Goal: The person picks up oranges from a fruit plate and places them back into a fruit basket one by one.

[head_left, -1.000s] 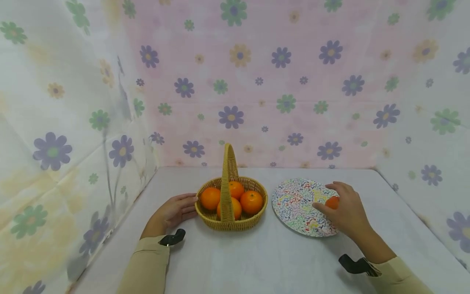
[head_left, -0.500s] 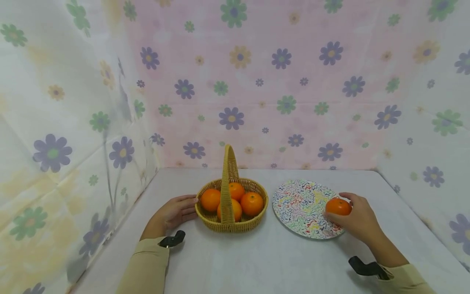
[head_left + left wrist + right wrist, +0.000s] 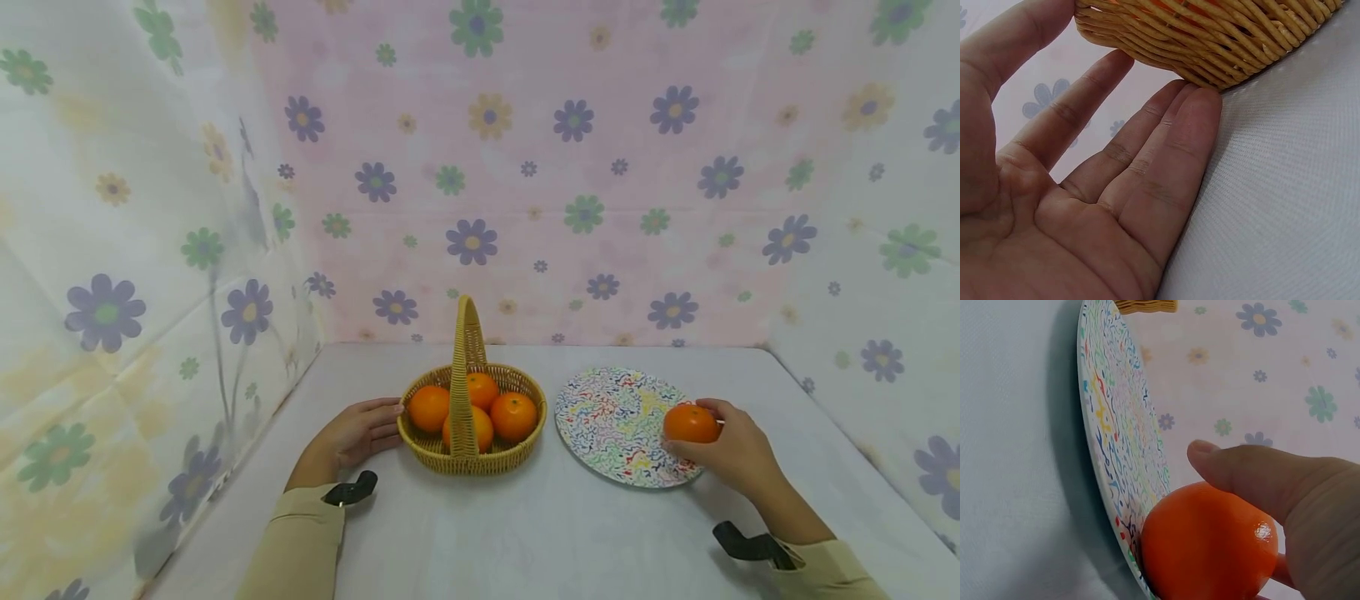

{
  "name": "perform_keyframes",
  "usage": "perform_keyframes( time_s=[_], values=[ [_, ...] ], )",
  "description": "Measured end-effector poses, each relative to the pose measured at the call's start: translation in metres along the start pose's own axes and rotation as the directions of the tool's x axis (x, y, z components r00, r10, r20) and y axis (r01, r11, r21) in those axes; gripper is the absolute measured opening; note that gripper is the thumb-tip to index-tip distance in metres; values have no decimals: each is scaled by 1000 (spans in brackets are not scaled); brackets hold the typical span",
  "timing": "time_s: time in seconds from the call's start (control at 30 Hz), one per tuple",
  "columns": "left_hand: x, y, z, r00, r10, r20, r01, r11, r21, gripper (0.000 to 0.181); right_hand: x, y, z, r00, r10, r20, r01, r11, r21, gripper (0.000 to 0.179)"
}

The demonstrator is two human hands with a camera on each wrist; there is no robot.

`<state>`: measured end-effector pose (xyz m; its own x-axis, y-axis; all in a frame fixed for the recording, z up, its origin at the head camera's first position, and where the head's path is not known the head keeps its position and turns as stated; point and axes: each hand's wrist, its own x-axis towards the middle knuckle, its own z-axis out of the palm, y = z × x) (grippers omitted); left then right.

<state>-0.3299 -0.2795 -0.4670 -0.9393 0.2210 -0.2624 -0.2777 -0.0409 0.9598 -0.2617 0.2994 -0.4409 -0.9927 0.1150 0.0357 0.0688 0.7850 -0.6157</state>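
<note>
My right hand [image 3: 738,446] holds an orange [image 3: 691,423] at the right edge of a round plate [image 3: 615,425] with a multicoloured squiggle pattern. In the right wrist view the thumb [image 3: 1241,472] lies along one side of the orange, and fingertips show behind it. The orange sits right against the plate's surface there. At the left, my left hand [image 3: 362,433] touches the side of a woven basket [image 3: 472,460] with extended fingers. Several oranges [image 3: 514,416] lie inside the basket under its tall arched handle [image 3: 463,375]. The left wrist view shows fingertips [image 3: 1200,103] at the basket's lower wall.
A white cloth [image 3: 525,533] covers the table under the basket and plate. Flower-printed fabric [image 3: 525,167] hangs behind and along both sides. A narrow strip of cloth separates basket and plate. Black wrist mounts [image 3: 750,546] stick out from both sleeves.
My right hand has moved to the right and slightly nearer, its fingers closing about the orange, which now shows more fully at the plate's edge. Left hand and basket stay put.
</note>
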Motion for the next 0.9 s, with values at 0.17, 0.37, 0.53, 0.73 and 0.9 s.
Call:
perform_keyframes(
  time_s=[0.17, 0.37, 0.53, 0.73, 0.9],
  values=[
    [3, -2, -1, 1000, 0, -10, 0, 1000, 0, 65, 0, -1, 0, 999, 41, -2, -41, 999, 30, 106],
    [2, -2, -1, 1000, -1, 4, 1, 1000, -1, 65, 0, -1, 1, 998, 60, -4, -60, 998, 17, 105],
    [2, -1, -1, 1000, -6, 9, 6, 1000, -4, 65, -1, -3, 5, 999, 25, -29, -25, 1000, -7, 101],
    [3, 0, -1, 1000, -7, 4, 7, 1000, -1, 66, -4, -7, 10, 995, -50, -87, 49, 999, -11, 94],
    [4, -1, 0, 1000, -16, -15, 16, 1000, -8, 65, -6, -10, 13, 987, -100, -124, 98, 995, -16, 89]
  ],
)
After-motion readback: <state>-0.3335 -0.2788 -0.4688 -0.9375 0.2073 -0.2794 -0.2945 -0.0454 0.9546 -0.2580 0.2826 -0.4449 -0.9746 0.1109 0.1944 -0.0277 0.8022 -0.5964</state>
